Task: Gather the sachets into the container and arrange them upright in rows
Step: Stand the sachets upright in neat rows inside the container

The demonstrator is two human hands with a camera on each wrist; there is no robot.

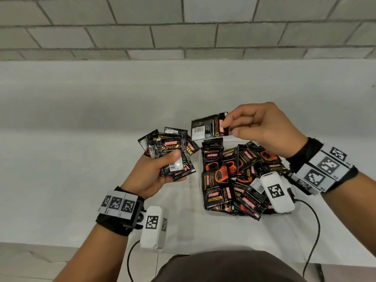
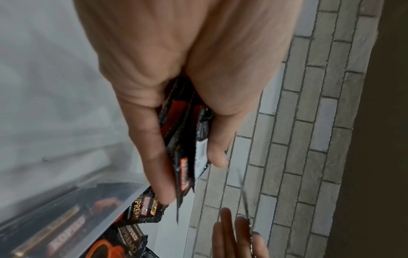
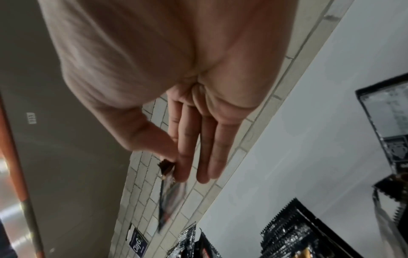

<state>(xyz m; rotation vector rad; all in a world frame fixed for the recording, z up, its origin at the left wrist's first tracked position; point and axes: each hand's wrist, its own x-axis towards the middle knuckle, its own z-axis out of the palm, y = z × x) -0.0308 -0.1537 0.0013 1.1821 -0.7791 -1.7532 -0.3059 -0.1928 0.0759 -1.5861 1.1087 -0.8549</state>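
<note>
Black sachets (image 1: 234,180) heaped flat in clear container (image 2: 114,214)

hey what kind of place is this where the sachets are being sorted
Probably an indoor work counter against a wall, perhaps a pantry or test bench; I cannot tell which. A white counter runs along a grey block wall, and loose coffee sachets fill a clear container on it.
</note>
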